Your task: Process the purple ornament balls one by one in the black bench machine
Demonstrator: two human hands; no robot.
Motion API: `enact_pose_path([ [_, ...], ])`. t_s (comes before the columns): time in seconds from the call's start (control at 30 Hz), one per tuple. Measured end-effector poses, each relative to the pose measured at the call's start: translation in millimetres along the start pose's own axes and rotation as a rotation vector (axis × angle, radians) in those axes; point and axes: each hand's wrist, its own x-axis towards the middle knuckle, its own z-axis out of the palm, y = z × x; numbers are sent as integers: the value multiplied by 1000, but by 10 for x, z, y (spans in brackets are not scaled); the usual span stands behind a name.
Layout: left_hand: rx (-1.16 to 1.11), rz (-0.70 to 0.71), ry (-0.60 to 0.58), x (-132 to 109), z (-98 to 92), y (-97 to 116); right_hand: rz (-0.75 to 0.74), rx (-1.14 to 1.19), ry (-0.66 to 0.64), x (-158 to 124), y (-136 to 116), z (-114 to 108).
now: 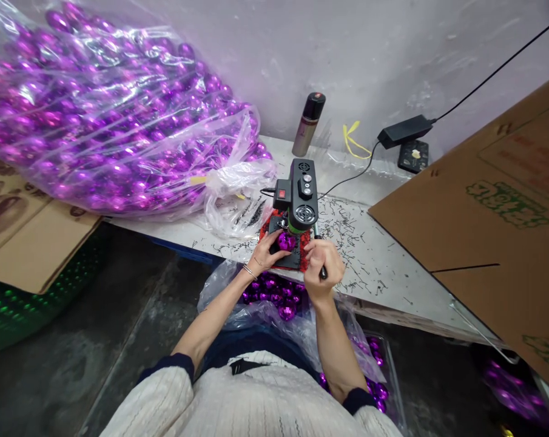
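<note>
My left hand (266, 254) grips a shiny purple disco ball (286, 241) between thumb and fingers, at the base of a small black bench machine (304, 191). The ball sits just under the machine's green-ringed lower end. Closed in a fist, my right hand (324, 267) wraps round the black-ended lever handle (323, 273) on the machine's right side. Beneath the machine lies a red mat (305, 258) with a black plate on it. More purple balls (274, 291) lie in an open plastic bag below the table edge, close to my lap.
A big clear bag of purple balls (133, 121) fills the left of the table (356, 243). Behind stand a spray can (309, 124) and a power adapter (405, 130). A cardboard box (492, 224) blocks the right. Small dark bits litter the tabletop.
</note>
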Motion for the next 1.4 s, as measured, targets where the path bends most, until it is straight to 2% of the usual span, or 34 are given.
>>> enact_pose_path([
  [0.23, 9, -15, -13, 6, -11, 36, 1, 33, 55, -364, 201, 132],
  [0.57, 33, -7, -18, -1, -1, 40, -93, -19, 117, -402, 316, 205],
  [0.7, 39, -1, -1, -3, 15, 32, -143, -55, 70, -451, 350, 199],
  [0.8, 28, 0, 6, 11, 25, 16, -145, -38, 43, -408, 315, 180],
  [0.93, 47, 38, 17, 8, 24, 45, 15, 10, 105, -150, 135, 124],
  [1.07, 179, 187, -32, -240, 13, 228, 96, 27, 64, 99, -33, 33],
  [1.17, 295, 285, -144, -581, -10, 387, 79, 23, 10, 86, -50, -20],
  [1.23, 313, 323, -189, -717, -53, 418, 50, 13, -17, 11, -23, -29],
  [1.3, 309, 324, -172, -646, -155, 358, 18, 12, -23, -64, 8, -20],
  [1.33, 323, 292, -137, -515, -237, 293, 8, 16, -19, -92, 19, -13],
  [1.4, 415, 139, -37, -97, -461, 110, 1, 24, -7, -124, 29, 2],
])
